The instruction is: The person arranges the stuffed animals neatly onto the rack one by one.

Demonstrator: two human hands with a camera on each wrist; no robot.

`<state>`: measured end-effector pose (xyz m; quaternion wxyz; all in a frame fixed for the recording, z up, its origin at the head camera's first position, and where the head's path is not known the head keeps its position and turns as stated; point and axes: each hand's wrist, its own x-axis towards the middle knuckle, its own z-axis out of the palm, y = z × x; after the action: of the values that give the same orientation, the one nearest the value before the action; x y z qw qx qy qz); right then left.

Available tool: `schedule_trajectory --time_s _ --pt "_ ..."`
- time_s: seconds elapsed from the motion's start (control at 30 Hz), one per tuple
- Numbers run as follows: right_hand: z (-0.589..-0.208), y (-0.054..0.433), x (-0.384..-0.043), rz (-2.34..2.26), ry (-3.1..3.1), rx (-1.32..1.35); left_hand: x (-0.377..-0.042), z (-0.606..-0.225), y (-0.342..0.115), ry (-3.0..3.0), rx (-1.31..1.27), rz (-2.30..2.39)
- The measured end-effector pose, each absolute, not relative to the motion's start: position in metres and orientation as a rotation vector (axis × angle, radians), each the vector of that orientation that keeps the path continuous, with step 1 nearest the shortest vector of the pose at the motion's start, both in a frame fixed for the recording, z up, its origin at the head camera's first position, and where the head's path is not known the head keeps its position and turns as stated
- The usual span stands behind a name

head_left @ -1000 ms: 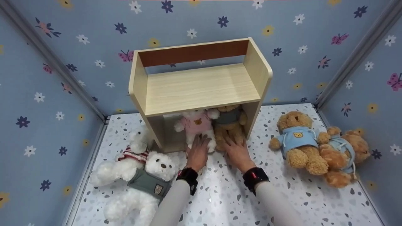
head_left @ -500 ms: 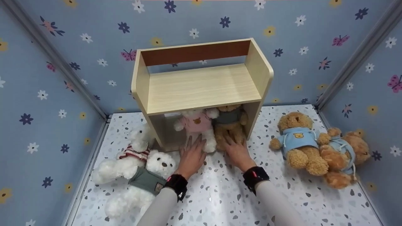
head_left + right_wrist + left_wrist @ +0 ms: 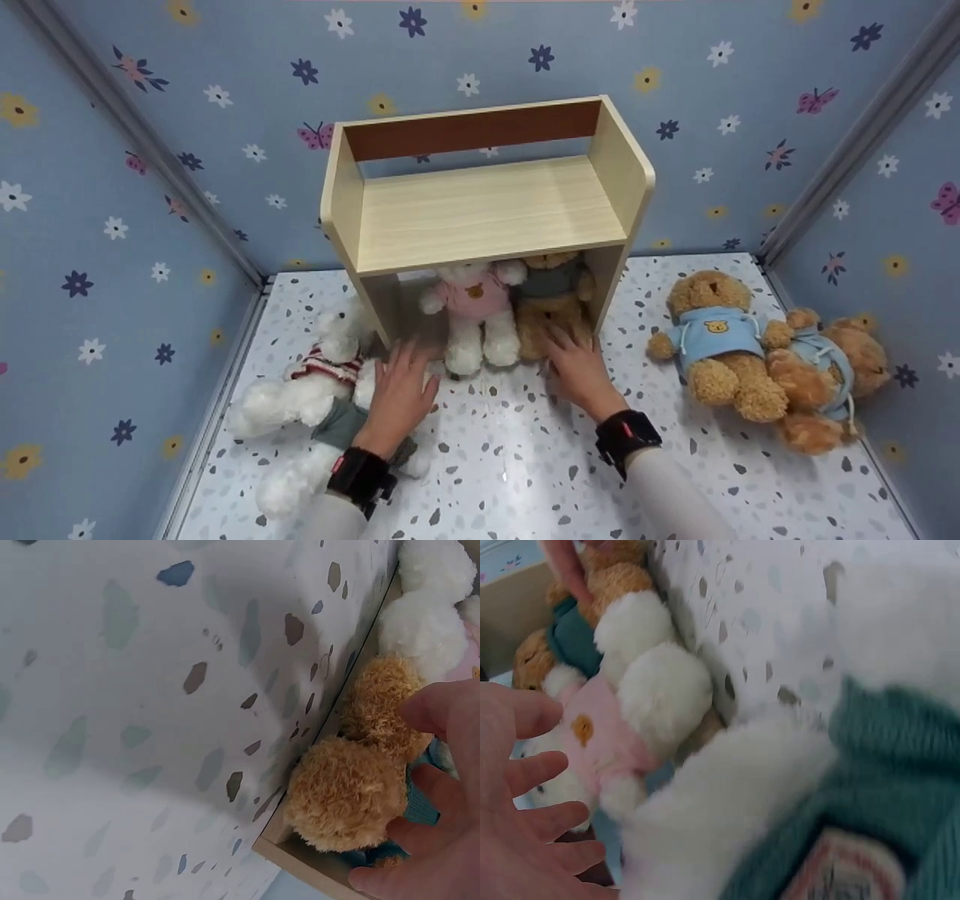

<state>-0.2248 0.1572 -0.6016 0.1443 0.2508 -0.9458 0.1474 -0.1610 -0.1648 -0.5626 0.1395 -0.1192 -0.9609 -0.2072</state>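
My left hand [image 3: 399, 399], fingers spread, is over a white teddy bear in a green top [image 3: 341, 421] and hides its head in the head view. In the left wrist view that bear's green top [image 3: 889, 787] fills the lower right. My right hand [image 3: 583, 375] rests its fingers at the legs of a brown teddy bear in a dark green top [image 3: 551, 281]. Those furry brown feet [image 3: 345, 795] show beside the fingers in the right wrist view. Left of it, a white teddy bear in a pink top [image 3: 474, 300] sits on the lower shelf, its face mostly hidden.
A two-tier wooden shelf [image 3: 487, 217] stands against the flowered back wall. At the left lies a white bear in a striped top [image 3: 328, 366]. Two brown bears, one in a blue hoodie [image 3: 716, 331] and one in a paler blue top [image 3: 823, 364], lie at the right.
My left hand has moved from the pink-topped bear's legs leftward and down to the green-topped white bear. My right hand stays at the brown bear's legs.
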Motion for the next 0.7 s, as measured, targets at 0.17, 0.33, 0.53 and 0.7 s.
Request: schedule_trajectory --time_s 0.17,0.33,0.53,0.7 --pt "-0.600 0.165 -0.220 0.469 -2.783 0.691 -0.154 -0.556 -0.193 -2.794 -0.275 -0.531" --pt "-0.601 0.171 -0.216 0.478 -2.786 0.673 -0.148 -0.553 -0.214 -2.854 -0.222 -0.545" --pt "-0.601 0.177 -0.212 0.483 -2.761 0.672 -0.142 -0.551 -0.229 -2.984 -0.207 -0.591" --pt "-0.603 0.183 -0.209 0.502 -2.738 0.696 -0.139 -0.552 -0.235 -3.139 -0.160 -0.625"
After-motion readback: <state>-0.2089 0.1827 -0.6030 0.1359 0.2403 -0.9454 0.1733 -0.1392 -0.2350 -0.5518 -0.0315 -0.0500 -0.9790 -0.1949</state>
